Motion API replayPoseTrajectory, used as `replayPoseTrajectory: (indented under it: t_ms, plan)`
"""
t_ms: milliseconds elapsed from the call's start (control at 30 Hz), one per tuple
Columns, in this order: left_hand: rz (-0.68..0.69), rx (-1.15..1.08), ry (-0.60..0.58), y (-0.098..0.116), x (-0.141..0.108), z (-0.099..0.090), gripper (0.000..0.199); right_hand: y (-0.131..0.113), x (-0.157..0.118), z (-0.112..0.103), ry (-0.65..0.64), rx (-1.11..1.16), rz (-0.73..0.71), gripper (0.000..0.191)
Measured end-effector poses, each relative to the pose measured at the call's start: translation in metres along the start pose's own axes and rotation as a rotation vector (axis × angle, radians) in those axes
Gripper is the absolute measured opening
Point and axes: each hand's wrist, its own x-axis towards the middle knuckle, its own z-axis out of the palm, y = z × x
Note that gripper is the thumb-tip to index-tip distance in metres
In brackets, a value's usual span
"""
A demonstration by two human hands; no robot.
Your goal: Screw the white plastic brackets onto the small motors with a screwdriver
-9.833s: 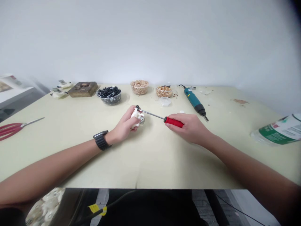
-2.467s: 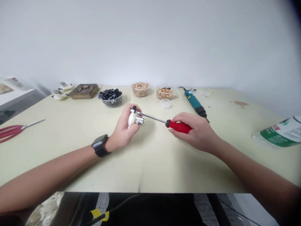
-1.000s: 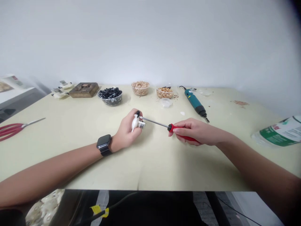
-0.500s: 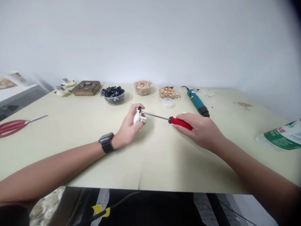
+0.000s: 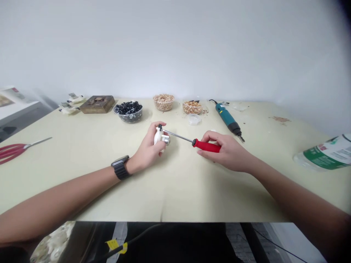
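Observation:
Over the middle of the table, my left hand (image 5: 148, 148) grips a small white plastic part (image 5: 158, 136) with a black piece at its top and a grey metal cylinder at its side. My right hand (image 5: 225, 149) is closed around the red handle of a screwdriver (image 5: 206, 145). The shaft slants up to the left, and its tip meets the white part near the black piece. Whether the tip sits in a screw is too small to tell. My left fingers hide the back of the part.
Behind my hands stand a tub of black pieces (image 5: 128, 117) and two tubs of small tan (image 5: 163, 106) and brassy pieces (image 5: 192, 111). A teal power screwdriver (image 5: 227, 117) lies right of them. Red scissors (image 5: 13, 151), a metal box (image 5: 98, 105) and a labelled plastic bottle (image 5: 326, 153) lie around.
The fingers of my right hand have shifted and loosened a little on the screwdriver handle. The view has turned slightly; the tip stays at the white part.

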Motion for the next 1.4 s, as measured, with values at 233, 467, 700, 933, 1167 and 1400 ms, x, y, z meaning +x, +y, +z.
replayPoseTrajectory:
  t_ms: [233,467,700,933,1167,1400]
  plan:
    - [-0.081,-0.088,-0.052,0.002,0.002,0.003,0.033,0.001,0.002,-0.001,-0.001,-0.065,-0.05,0.024]
    - [-0.172,-0.184,-0.154,0.002,0.006,-0.007,0.03,0.007,0.005,-0.004,0.048,-0.164,-0.138,0.023]
    - [-0.22,-0.158,-0.203,0.009,0.008,-0.005,0.035,0.014,0.004,-0.006,0.184,-0.338,-0.268,0.029]
    - [-0.281,-0.174,-0.209,0.006,0.004,-0.003,0.039,0.01,-0.003,-0.004,0.28,-0.699,-0.34,0.035]
    - [-0.199,-0.112,-0.226,0.006,0.001,-0.005,0.031,0.01,-0.005,-0.004,0.317,-0.783,-0.422,0.034]
    - [-0.148,-0.024,-0.221,0.008,-0.001,-0.005,0.036,0.01,-0.005,-0.005,0.388,-0.811,-0.536,0.032]
